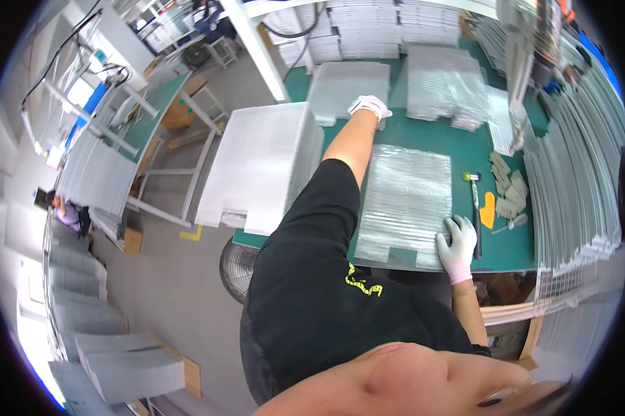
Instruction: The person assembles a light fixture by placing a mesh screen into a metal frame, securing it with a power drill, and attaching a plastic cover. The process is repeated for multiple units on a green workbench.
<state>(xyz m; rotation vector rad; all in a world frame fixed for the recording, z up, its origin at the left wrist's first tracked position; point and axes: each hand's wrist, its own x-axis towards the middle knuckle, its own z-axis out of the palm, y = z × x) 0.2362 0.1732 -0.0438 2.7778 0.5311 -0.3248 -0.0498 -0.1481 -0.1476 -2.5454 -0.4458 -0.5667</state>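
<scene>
So the silver panel (pixel 406 197) is lying flat on the green bench (pixel 506 246), right in front of the person. Call it the middle of my clock, with 12 pointing away from the worker.

The right hand (pixel 456 249), in a pale glove, is at about 4 o'clock, right at the panel's edge near its close corner. It's pretty open, thumb spread away from the fingers. The left hand (pixel 370 107), gloved too, is reaching way out to 11 o'clock, to the near right corner of a grey stack of sheets (pixel 347 82). Honestly can't tell if it's gripping anything, the fingertips don't show. That arm has a black sleeve (pixel 312 215).

Tools are off at 3 o'clock: a hammer (pixel 476 211) just beside the panel, then a yellow scraper (pixel 489 210), then a screwdriver (pixel 512 222) lying at an angle. Just above those, between 2 and 3, is a messy heap of pale pieces (pixel 511 194).

Further out, there's another silver stack (pixel 445 83) at 1 o'clock, and loads of thin panels (pixel 583 166) standing on edge around 2 to 3. Tall white piles (pixel 364 29) line the back at 12. A big white stack (pixel 257 159) sits at 10, with a round fan (pixel 238 270) low down at 8. Well off at 9 there's a co-worker (pixel 68 215) in a purplish top.
</scene>
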